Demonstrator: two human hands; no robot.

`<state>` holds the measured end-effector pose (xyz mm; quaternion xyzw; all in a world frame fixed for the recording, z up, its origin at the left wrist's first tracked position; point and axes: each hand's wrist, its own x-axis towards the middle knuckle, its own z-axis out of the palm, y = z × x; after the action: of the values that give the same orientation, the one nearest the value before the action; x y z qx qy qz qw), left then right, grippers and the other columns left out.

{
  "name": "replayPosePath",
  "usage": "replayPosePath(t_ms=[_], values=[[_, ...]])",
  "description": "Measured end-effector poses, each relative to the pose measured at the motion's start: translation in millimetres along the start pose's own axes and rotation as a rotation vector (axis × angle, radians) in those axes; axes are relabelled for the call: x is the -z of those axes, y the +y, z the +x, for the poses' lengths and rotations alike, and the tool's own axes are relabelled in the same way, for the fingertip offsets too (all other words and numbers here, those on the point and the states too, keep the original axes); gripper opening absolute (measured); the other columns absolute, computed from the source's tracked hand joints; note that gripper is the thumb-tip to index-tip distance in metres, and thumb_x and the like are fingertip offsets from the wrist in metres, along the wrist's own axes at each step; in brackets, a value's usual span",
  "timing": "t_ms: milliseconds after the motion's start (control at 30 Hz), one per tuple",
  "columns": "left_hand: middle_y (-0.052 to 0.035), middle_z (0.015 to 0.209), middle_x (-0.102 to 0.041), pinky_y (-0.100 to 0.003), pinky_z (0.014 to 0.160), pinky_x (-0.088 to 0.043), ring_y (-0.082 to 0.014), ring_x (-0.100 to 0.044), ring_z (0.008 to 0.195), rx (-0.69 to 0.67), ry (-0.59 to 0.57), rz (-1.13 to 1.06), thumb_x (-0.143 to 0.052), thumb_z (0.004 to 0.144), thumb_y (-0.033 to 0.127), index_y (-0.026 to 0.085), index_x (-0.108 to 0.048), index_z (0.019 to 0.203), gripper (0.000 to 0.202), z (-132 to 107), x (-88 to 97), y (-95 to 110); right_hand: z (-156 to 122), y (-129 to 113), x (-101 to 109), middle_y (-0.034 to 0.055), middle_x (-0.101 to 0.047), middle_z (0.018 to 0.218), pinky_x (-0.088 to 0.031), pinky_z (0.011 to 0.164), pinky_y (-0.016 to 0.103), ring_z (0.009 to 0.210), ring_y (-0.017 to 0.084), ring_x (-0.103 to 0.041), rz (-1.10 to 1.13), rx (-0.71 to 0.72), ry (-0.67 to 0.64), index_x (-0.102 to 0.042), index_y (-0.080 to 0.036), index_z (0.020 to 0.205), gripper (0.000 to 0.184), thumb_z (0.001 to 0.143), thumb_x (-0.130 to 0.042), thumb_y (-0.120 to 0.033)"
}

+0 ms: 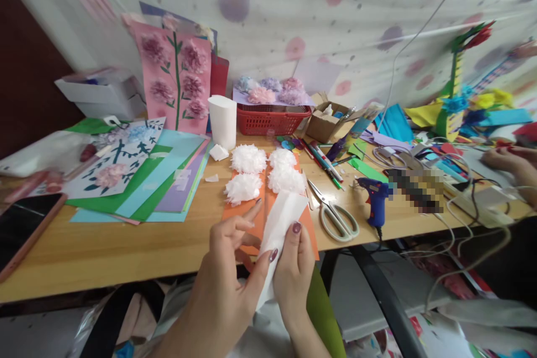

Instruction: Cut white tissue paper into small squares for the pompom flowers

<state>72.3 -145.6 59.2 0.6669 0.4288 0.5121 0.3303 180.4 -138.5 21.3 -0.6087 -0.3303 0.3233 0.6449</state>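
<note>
Between my two hands is a folded strip of white tissue paper (282, 218), tilted over the table's front edge. My right hand (294, 268) grips its right side, thumb on top. My left hand (235, 274) pinches its left edge with the thumb, while the index finger points away from it. Just beyond lies an orange sheet of paper (311, 235), partly hidden by my hands. Several fluffy white paper pompoms, such as the front left one (243, 188), sit on or beside that sheet.
Scissors (338, 218) and a blue glue gun (375, 201) lie to the right, near cables. A white paper roll (223, 123) stands behind, beside a red basket (272, 120). Coloured sheets (168, 179) and a phone (27, 229) are left. Another person's hands (514, 162) are far right.
</note>
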Motion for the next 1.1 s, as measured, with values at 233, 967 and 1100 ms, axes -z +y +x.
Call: replayPosePath(t_ms=[233, 967, 1100], values=[[0.0036, 0.087, -0.068, -0.017, 0.054, -0.049, -0.0078, -0.063, 0.058, -0.012, -0.097, 0.186, -0.051, 0.093, 0.012, 0.027, -0.054, 0.094, 0.015, 6.2, 7.6, -0.8, 1.3, -3.5, -1.7, -0.0027, -0.054, 0.063, -0.045, 0.05, 0.025, 0.054, 0.014, -0.051, -0.019, 0.036, -0.041, -0.056, -0.021, 0.077, 0.049, 0.093, -0.047, -0.065], [-0.0017, 0.106, -0.08, -0.015, 0.072, -0.058, -0.0144, -0.074, 0.091, 0.527, 0.4, -0.896, -0.084, 0.068, 0.014, 0.027, -0.078, 0.11, 0.045, 61.1, 21.9, -32.1, 127.9, 10.6, 114.6, 0.0141, -0.06, 0.072, -0.042, 0.07, 0.042, 0.078, 0.034, -0.06, -1.239, 0.443, -0.081, -0.053, -0.023, 0.071, 0.016, 0.084, -0.053, -0.033], [-0.0035, 0.089, -0.08, -0.016, 0.064, -0.06, -0.0116, -0.073, 0.071, 0.602, 0.363, -0.993, -0.077, 0.071, 0.006, 0.019, -0.08, 0.099, 0.03, 80.7, 26.2, -30.8, 136.1, -2.0, 130.4, 0.0096, -0.059, 0.062, -0.041, 0.059, 0.038, 0.063, 0.03, -0.06, -1.127, 0.329, -0.086, -0.052, -0.025, 0.071, 0.021, 0.084, -0.054, -0.042]])
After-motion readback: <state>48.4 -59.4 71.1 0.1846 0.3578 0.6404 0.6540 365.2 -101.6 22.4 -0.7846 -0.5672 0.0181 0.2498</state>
